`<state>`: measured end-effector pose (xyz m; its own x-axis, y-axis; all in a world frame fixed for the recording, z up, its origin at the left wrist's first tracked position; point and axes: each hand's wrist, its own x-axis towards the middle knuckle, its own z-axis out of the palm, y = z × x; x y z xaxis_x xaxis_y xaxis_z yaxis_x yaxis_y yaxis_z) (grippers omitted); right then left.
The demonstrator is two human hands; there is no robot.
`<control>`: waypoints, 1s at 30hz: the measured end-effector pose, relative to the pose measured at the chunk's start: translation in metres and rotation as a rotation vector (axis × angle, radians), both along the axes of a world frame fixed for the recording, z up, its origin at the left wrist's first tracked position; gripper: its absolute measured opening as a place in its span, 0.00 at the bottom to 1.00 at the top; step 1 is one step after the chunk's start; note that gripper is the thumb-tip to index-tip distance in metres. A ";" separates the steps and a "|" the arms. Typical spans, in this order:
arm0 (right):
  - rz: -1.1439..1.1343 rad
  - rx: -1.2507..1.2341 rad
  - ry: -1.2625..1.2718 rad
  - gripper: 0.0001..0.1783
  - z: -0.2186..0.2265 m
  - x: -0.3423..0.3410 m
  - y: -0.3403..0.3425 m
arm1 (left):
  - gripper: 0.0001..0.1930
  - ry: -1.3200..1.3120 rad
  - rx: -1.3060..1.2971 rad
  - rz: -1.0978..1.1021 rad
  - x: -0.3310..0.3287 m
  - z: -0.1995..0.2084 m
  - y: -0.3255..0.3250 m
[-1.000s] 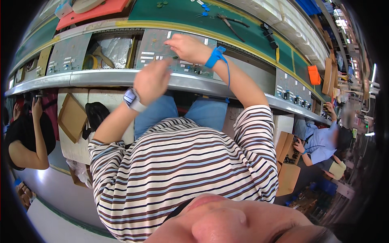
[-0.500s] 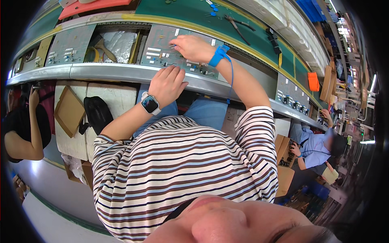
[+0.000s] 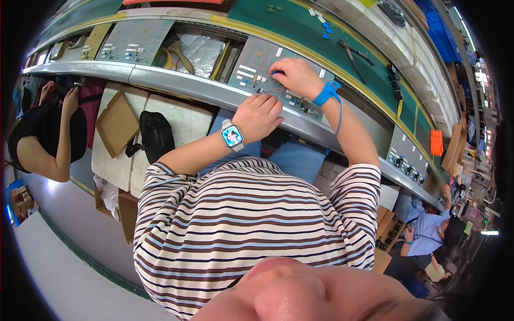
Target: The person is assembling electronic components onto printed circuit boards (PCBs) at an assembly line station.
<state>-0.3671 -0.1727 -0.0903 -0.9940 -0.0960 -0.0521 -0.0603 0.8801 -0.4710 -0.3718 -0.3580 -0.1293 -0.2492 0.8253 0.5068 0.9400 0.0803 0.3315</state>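
Observation:
A circuit board with small white and dark parts lies across the metal rail in front of me. Above it, my right hand is closed in a pinch, a small dark blue component showing at the fingertips. This hand wears a blue wrist strap with a cord. My left hand rests on the rail at the board's near edge, fingers stretched toward the board and thumb apart. It holds nothing visible; its fingertips lie close to the board's lower parts.
Blue disc components and black-handled pliers lie on the green mat beyond. A brush sits in the gap left of the board, near another circuit board. An orange roll stands right. Co-workers sit on both sides.
The view has shifted, so the scene sits farther right. My right hand's fingertips now show a dark blue component over the board. My left hand remains at the rail.

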 end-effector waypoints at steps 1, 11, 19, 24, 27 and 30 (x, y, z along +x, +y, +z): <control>0.008 0.001 0.028 0.09 0.000 0.002 0.001 | 0.18 -0.002 0.001 -0.006 0.000 0.000 0.000; -0.041 -0.030 0.029 0.10 -0.011 0.001 -0.001 | 0.17 0.035 -0.016 -0.010 -0.004 -0.001 0.001; -0.104 -0.082 0.101 0.09 -0.018 0.009 -0.006 | 0.16 0.028 -0.036 -0.035 -0.002 0.001 0.001; -0.157 -0.109 0.138 0.09 -0.018 0.008 -0.010 | 0.16 0.018 -0.043 -0.056 -0.006 0.002 0.002; -0.168 -0.115 0.149 0.09 -0.017 0.007 -0.012 | 0.15 0.019 -0.049 -0.061 -0.007 0.002 0.003; -0.160 -0.125 0.180 0.08 -0.020 0.003 -0.016 | 0.15 0.030 -0.053 -0.046 -0.008 0.003 0.000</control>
<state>-0.3646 -0.1889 -0.1100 -0.9892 0.0690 0.1295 -0.0176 0.8206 -0.5713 -0.3800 -0.3582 -0.1267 -0.1956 0.8613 0.4689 0.9527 0.0534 0.2993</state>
